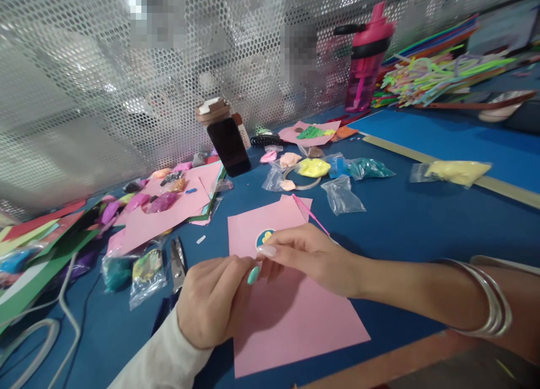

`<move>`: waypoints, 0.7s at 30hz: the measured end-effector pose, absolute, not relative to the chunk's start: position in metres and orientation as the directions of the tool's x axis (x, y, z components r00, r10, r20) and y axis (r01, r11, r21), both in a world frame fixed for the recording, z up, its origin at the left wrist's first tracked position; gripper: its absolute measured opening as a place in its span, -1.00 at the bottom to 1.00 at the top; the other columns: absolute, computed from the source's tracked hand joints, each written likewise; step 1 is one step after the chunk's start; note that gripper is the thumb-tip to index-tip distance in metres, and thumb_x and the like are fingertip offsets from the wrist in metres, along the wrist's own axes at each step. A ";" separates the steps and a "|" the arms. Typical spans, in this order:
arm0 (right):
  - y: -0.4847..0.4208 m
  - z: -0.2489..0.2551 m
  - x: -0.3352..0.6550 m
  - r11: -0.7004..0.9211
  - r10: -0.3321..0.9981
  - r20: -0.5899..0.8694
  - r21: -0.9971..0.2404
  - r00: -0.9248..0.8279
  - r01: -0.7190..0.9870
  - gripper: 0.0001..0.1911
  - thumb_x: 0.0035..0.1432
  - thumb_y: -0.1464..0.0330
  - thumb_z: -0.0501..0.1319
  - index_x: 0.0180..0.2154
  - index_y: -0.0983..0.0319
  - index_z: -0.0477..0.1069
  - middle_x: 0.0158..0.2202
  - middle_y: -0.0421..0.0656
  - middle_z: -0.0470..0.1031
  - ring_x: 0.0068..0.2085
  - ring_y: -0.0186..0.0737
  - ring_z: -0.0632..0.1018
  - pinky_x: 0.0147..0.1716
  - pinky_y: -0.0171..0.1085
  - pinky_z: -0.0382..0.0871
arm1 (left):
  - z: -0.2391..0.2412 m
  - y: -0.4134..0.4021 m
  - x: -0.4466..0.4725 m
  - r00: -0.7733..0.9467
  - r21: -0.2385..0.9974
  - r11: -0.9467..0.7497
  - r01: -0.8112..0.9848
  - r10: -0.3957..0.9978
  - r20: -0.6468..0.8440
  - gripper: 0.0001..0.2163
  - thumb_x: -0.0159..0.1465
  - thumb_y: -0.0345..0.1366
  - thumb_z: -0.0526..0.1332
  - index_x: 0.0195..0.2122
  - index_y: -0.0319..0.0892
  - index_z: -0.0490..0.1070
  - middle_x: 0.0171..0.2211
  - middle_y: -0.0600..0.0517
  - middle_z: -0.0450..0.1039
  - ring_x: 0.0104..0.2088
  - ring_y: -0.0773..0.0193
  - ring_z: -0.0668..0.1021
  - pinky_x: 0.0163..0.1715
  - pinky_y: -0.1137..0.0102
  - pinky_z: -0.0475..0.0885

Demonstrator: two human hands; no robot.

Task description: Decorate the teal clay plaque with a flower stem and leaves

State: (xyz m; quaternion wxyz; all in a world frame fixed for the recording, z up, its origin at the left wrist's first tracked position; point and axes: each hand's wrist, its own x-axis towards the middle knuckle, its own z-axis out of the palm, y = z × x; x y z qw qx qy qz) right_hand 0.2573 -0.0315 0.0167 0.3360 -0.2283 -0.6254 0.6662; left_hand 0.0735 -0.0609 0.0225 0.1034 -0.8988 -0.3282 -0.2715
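Because scissors [177, 266] lie beside the left hand [211, 302], a sideways sweep could catch them. That hand's fingertips meet those of the right hand [304, 255] above the pink sheet [295, 330]; whether anything is pinched between cannot be told. Judged risk: a dragging finger could smear the round piece [262, 237] or crease the sheet. Said piece, at the sheet's upper part, just beyond the right thumb, shows a blue face, yellow lobed decoration and pale rim, partly hidden.
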 end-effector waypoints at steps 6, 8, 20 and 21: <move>-0.030 0.016 0.258 0.036 0.783 0.147 -0.981 -0.605 -0.192 -0.69 0.17 0.22 0.05 -0.28 0.34 0.39 -0.43 -0.14 0.44 -0.38 -0.34 0.47 -0.35 -0.32 0.34 | 0.023 -0.067 0.076 0.671 -0.065 -0.767 0.639 0.514 0.534 -0.64 0.20 -0.52 -0.08 0.04 -0.36 0.16 -0.38 -0.07 0.36 -0.43 0.34 0.45 -0.48 0.50 0.37; -0.029 0.016 0.258 0.031 0.790 0.167 -0.972 -0.590 -0.233 -0.66 0.18 0.20 0.03 -0.35 0.35 0.38 -0.44 -0.13 0.43 -0.40 -0.34 0.47 -0.37 -0.32 0.35 | 0.021 -0.067 0.077 0.678 -0.064 -0.778 0.625 0.501 0.538 -0.56 0.20 -0.55 -0.09 0.14 -0.38 0.02 -0.29 -0.13 0.37 -0.30 0.30 0.46 -0.39 0.48 0.40; -0.028 0.015 0.259 0.019 0.834 0.128 -0.979 -0.536 -0.204 -0.62 0.17 0.18 0.01 -0.50 0.34 0.34 -0.50 -0.10 0.43 -0.46 -0.34 0.45 -0.42 -0.32 0.33 | 0.022 -0.074 0.073 0.654 -0.137 -0.778 0.613 0.402 0.641 -0.84 0.15 -0.48 0.19 -0.22 -0.32 0.40 -0.40 0.00 0.50 -0.40 0.41 0.51 -0.34 0.56 0.40; -0.028 0.015 0.259 0.018 0.833 0.128 -0.979 -0.538 -0.204 -0.61 0.16 0.18 0.01 -0.51 0.34 0.34 -0.50 -0.10 0.43 -0.46 -0.34 0.44 -0.42 -0.32 0.34 | 0.024 -0.074 0.074 0.650 -0.144 -0.773 0.618 0.400 0.646 -0.87 0.13 -0.46 0.22 -0.27 -0.30 0.41 -0.45 0.04 0.50 -0.45 0.43 0.51 -0.40 0.57 0.40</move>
